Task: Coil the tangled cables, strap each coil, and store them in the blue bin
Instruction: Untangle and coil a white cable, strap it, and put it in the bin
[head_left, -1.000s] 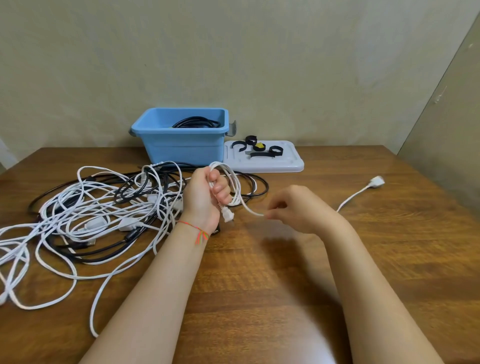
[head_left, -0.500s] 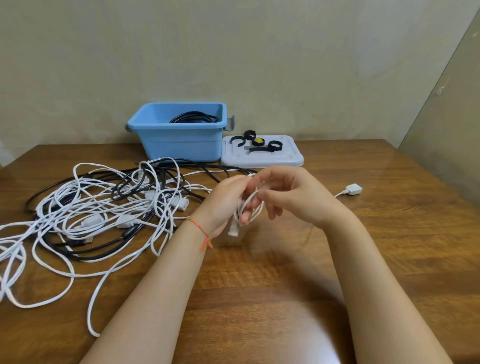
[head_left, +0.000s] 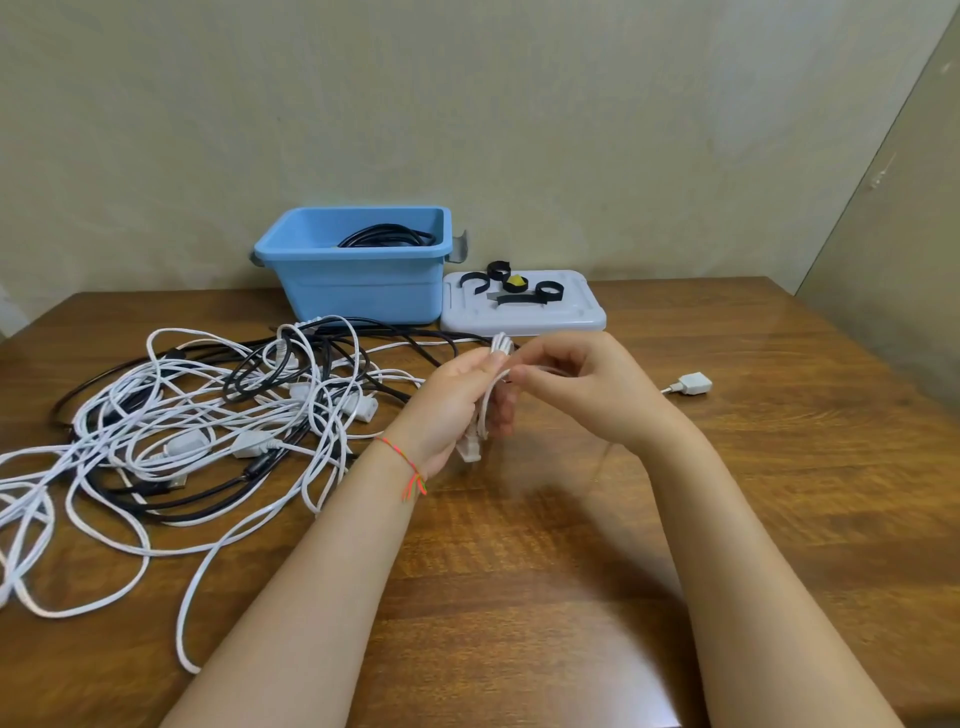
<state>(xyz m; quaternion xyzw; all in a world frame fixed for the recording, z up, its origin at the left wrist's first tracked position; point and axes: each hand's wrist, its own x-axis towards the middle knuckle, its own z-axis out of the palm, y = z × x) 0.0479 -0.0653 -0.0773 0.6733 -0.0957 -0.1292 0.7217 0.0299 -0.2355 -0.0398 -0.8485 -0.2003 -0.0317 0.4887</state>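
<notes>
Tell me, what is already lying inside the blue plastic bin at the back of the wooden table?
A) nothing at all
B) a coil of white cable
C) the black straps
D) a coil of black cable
D: a coil of black cable shows above the rim of the blue plastic bin, while the black straps lie on the grey lid beside it.

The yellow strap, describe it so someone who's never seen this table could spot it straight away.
Find the blue bin at the back of the table. Right of it lies a grey lid with several straps on top. The yellow strap is the only one with yellow showing; the others are plain black.
</notes>
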